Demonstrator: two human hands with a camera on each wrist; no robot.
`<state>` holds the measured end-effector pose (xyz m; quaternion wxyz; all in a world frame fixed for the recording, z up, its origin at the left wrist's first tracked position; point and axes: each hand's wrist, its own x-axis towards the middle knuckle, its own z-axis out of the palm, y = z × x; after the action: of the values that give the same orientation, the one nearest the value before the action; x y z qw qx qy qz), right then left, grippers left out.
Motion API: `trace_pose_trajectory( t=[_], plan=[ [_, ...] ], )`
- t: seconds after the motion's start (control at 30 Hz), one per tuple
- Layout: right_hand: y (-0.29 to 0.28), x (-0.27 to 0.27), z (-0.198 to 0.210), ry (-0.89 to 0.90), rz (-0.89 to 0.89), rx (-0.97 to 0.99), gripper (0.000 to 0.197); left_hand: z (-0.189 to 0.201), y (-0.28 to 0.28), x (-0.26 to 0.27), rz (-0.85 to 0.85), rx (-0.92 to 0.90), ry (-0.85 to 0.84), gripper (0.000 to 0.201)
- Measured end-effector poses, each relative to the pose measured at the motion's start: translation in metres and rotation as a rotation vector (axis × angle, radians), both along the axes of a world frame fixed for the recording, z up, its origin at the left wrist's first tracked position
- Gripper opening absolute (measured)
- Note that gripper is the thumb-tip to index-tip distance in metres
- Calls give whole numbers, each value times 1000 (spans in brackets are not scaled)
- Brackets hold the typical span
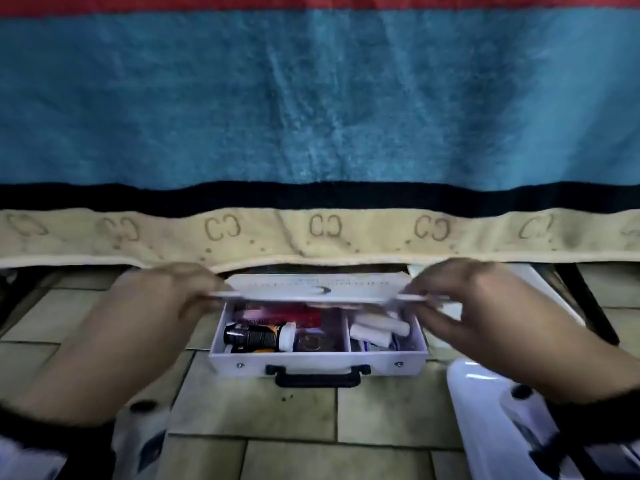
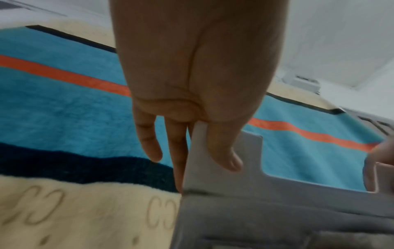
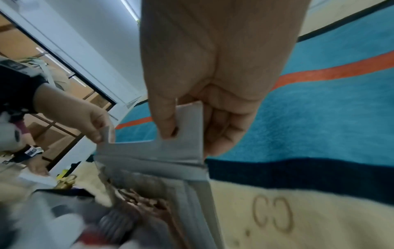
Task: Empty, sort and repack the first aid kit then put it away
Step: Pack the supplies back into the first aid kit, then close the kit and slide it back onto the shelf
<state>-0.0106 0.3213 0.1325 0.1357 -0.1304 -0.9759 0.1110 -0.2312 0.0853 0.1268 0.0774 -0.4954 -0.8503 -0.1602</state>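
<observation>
First aid kit (image 1: 317,358), white, lid (image 1: 313,288) half-raised, pinched by left hand (image 1: 169,296) and right hand (image 1: 460,299).

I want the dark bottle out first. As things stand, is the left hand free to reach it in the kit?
Probably not yet. The left hand pinches one corner of the lid, which hangs low over the dark bottle in the left compartment; the right hand holds the other corner.
</observation>
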Motion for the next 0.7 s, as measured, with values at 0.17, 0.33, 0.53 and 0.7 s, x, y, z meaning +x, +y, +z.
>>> trace_pose_trajectory(
  t=[0.17,0.33,0.53,0.7],
  plan=[
    [-27,19,-45,-253,-44,-184,21,-53,-19,15,-98,-196,-152,33],
    [-36,12,-41,-389,-132,-118,46,-48,-12,8,-80,-356,-281,86],
    [-40,-10,-55,-338,-318,45,43,-59,22,7,-37,-306,-149,57],
    [-48,-20,-57,-336,-333,143,32,-68,23,4,-51,-296,-143,56]
  ],
)
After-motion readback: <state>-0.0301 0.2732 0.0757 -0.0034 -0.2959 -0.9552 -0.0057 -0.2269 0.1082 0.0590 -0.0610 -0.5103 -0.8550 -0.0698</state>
